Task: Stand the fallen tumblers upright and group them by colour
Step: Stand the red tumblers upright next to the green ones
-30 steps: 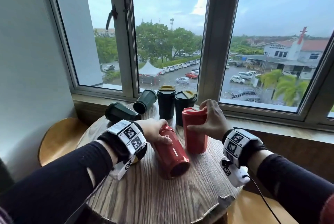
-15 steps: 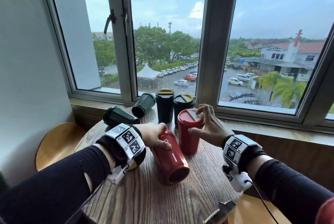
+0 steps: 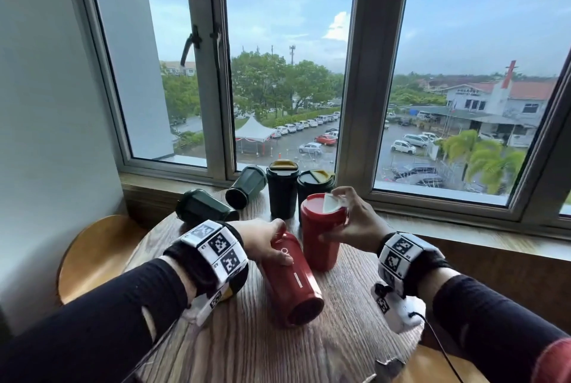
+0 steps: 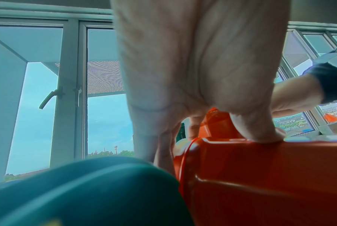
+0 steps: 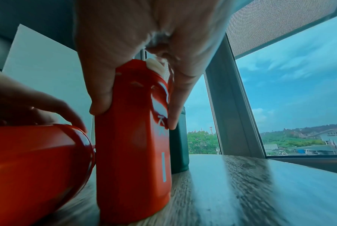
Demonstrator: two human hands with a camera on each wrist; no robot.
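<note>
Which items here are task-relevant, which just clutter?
Job:
- upright red tumbler, right hand grips it
- fallen red tumbler, left hand grips it
- two fallen green tumblers
- two upright black tumblers

Lying about:
- table
- wooden stool
- window sill

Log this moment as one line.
left hand grips fallen red tumbler | right hand holds upright red tumbler | green tumblers down

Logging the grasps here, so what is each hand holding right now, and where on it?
Left hand holds the fallen red tumbler near its lid end. Right hand holds the upright red tumbler around its upper body, just below the lid.
</note>
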